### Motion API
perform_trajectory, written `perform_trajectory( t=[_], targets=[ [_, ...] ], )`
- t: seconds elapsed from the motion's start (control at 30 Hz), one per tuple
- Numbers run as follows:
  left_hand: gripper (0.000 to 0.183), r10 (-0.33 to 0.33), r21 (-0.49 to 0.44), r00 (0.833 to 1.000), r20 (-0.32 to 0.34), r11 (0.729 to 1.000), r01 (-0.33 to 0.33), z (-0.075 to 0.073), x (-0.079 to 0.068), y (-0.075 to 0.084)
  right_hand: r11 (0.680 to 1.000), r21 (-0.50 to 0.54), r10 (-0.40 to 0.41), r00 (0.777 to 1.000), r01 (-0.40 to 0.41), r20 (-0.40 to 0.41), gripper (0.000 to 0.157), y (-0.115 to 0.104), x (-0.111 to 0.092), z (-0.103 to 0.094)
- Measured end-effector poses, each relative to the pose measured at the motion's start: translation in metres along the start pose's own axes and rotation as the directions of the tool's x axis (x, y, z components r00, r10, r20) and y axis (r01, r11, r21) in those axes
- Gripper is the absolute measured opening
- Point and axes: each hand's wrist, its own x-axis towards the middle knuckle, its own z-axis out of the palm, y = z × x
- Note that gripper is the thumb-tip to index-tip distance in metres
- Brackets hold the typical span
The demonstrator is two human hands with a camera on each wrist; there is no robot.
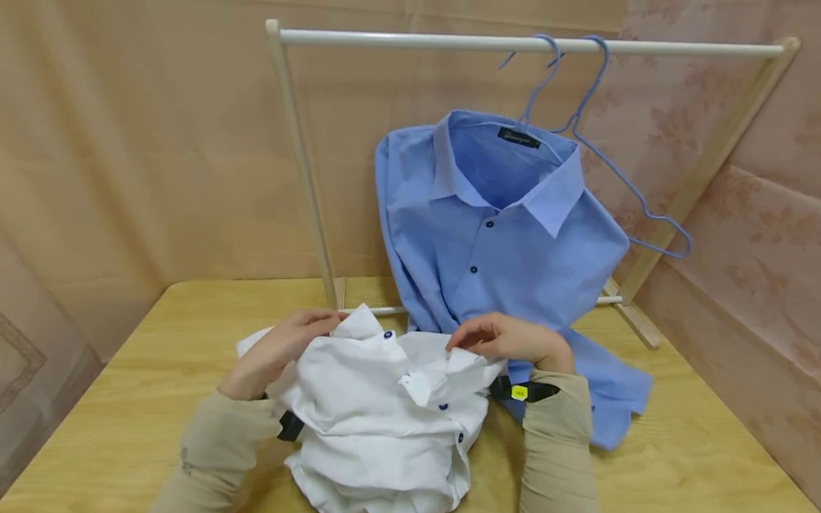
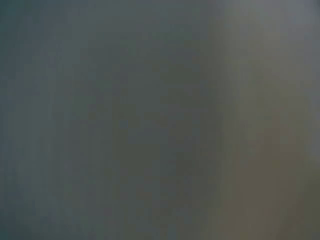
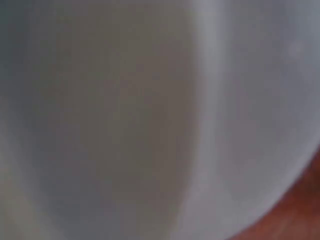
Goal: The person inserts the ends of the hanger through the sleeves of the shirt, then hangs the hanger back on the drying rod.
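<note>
A white shirt (image 1: 372, 420) with dark blue buttons lies bunched at the front middle of the table in the head view. My left hand (image 1: 291, 345) grips it beside the raised collar tip, its fingertips partly hidden by the cloth. On the other side, my right hand (image 1: 513, 338) pinches the collar area between thumb and fingers. Just behind, a light blue shirt (image 1: 513, 263) hangs on a blue hanger (image 1: 532, 92), its lower part resting on the table. Blurred pale cloth fills the left wrist view; the right wrist view holds close white fabric (image 3: 265, 100).
A garment rack (image 1: 410, 40) with a white rail and wooden legs stands at the back of the wooden table (image 1: 192, 335). Another blue hanger (image 1: 628, 182) hangs from its rail, right of the blue shirt's collar. Beige and pink curtains (image 1: 160, 142) surround the table.
</note>
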Motion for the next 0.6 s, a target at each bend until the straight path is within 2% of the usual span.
perform_trajectory(
  t=[0.07, 0.13, 0.23, 0.3, 0.4, 0.6],
  targets=[
    [0.044, 0.025, 0.08, 0.997, 0.068, 0.996, -0.03, 0.002, -0.0003, -0.0022, 1.0, -0.017, 0.018, 1.0, -0.018, 0.022, 0.029, 0.0016, -0.0013, 0.0008],
    [0.039, 0.076, 0.156, 0.988, 0.135, 0.983, -0.097, 0.0013, -0.0012, -0.0043, 0.998, -0.065, 0.025, 0.999, -0.024, 0.026, 0.03, 0.0023, -0.0007, 0.0015],
    [0.025, 0.161, 0.223, 0.96, 0.227, 0.951, -0.212, -0.0008, -0.0013, -0.0067, 0.993, -0.11, 0.036, 0.999, -0.032, 0.033, 0.029, 0.0021, 0.0016, 0.0021],
    [0.02, 0.187, 0.244, 0.95, 0.252, 0.937, -0.249, -0.0016, -0.0007, -0.0069, 0.992, -0.119, 0.046, 0.998, -0.041, 0.041, 0.026, 0.0013, 0.0023, 0.0018],
    [0.017, 0.191, 0.233, 0.952, 0.241, 0.941, -0.247, -0.0015, -0.0003, -0.0055, 0.99, -0.135, 0.054, 0.998, -0.049, 0.035, 0.017, -0.0006, 0.0027, 0.0016],
    [0.02, 0.194, 0.153, 0.972, 0.134, 0.965, -0.214, -0.0029, -0.0041, -0.0033, 0.992, -0.113, 0.049, 0.998, -0.053, -0.033, 0.005, -0.0053, -0.0003, 0.0042]
  ],
)
